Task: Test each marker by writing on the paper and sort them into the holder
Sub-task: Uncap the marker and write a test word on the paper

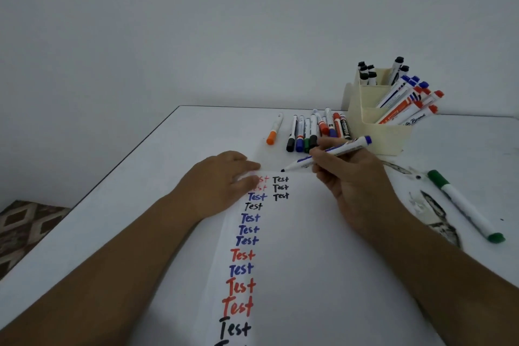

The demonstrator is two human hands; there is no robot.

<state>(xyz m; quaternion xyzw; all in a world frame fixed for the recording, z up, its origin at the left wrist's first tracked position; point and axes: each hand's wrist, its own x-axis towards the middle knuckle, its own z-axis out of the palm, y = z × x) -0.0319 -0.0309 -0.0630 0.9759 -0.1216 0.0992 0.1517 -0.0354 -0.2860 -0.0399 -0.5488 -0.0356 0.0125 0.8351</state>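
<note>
A white table (134, 205) with a dark edge is seen filling the lower part of the view — its far edge is set against a plain pale wall (224, 22). At the lower left, beyond the table's edge, a patterned brown carpet (25, 222) with pale diamond shapes is shown. On the table's right side a grey-streaked smudge (438, 213) is marked — blurred.

left hand (224, 180): lay flat, palm down, fingers straight and pressing downward | right hand (348, 177): fingers curled in a writing pinch round a slim shaft, wrist low | both forearms reached forward from the lower corners, converging
</note>
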